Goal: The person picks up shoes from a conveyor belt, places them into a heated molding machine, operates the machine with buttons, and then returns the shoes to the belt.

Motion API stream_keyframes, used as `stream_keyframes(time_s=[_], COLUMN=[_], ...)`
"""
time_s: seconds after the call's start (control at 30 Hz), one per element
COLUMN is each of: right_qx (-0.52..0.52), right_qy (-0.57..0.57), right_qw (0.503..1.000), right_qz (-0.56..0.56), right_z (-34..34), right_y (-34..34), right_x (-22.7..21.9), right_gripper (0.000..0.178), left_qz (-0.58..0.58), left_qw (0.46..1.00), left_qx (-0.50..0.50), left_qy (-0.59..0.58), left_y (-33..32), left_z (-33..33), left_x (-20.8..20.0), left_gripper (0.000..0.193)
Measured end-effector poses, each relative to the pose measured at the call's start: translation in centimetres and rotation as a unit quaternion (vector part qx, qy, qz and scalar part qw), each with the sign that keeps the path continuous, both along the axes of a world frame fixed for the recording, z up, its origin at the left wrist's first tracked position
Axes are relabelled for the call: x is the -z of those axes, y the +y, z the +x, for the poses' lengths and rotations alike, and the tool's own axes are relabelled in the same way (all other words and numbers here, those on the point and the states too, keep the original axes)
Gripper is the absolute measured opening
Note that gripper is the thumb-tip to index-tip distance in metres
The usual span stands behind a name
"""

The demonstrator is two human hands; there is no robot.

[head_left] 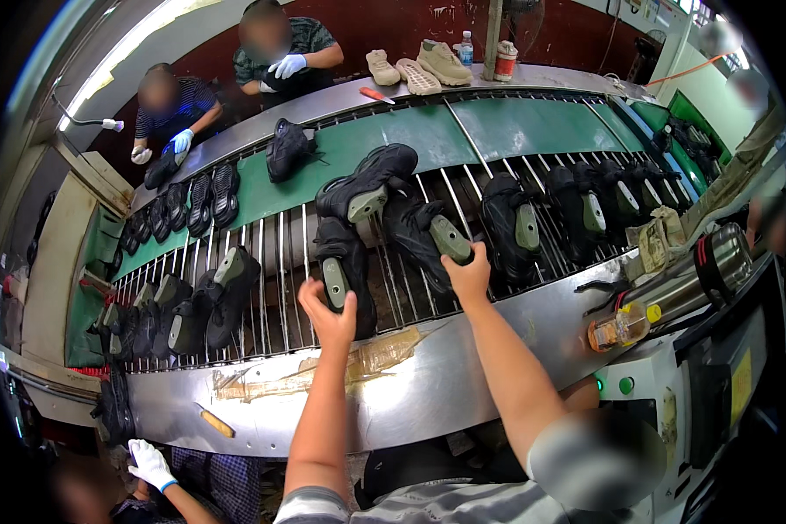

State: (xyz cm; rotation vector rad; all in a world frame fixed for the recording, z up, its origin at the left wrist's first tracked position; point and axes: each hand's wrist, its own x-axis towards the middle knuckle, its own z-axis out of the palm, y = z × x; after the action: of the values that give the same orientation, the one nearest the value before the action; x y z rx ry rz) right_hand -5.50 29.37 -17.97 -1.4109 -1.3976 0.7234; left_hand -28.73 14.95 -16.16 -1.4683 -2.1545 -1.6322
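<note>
My left hand is at the near end of a black shoe, thumb and fingers apart on either side of the green shoe last inside it. My right hand is closed on the heel end of a second black shoe, around its green last. Both shoes lie on the metal bars of a roller conveyor. A third black shoe lies crosswise just beyond them, its last showing.
More lasted shoes line the bars both ways. Beyond runs a green belt. A yellow-handled knife lies on the near metal ledge; a bottle and steel flask are right. Co-workers' gloved hands are across and lower left.
</note>
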Motion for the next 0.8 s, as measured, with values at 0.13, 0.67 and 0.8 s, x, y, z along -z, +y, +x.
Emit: stream_keyframes(time_s=[0.13,0.67,0.8], right_qx=[0.052,0.110,0.101], right_qy=[-0.007,0.042,0.062], right_qw=[0.999,0.990,0.990], right_qz=[-0.001,0.077,0.081], right_z=[-1.2,-2.0,-2.1], right_y=[-4.4,-3.7,-3.4], right_x=[-0.8,0.7,1.1], right_gripper=[0.045,0.044,0.048], left_qz=[-0.064,-0.390,-0.403], left_qw=[0.995,0.876,0.899], left_qx=[0.075,0.134,0.157], left_qy=[0.029,0.249,0.061], left_y=[7.8,31.5,34.4], left_z=[-0.8,-9.6,-16.2], left_x=[-8.6,-3.0,-3.3], left_gripper=[0.049,0.070,0.051])
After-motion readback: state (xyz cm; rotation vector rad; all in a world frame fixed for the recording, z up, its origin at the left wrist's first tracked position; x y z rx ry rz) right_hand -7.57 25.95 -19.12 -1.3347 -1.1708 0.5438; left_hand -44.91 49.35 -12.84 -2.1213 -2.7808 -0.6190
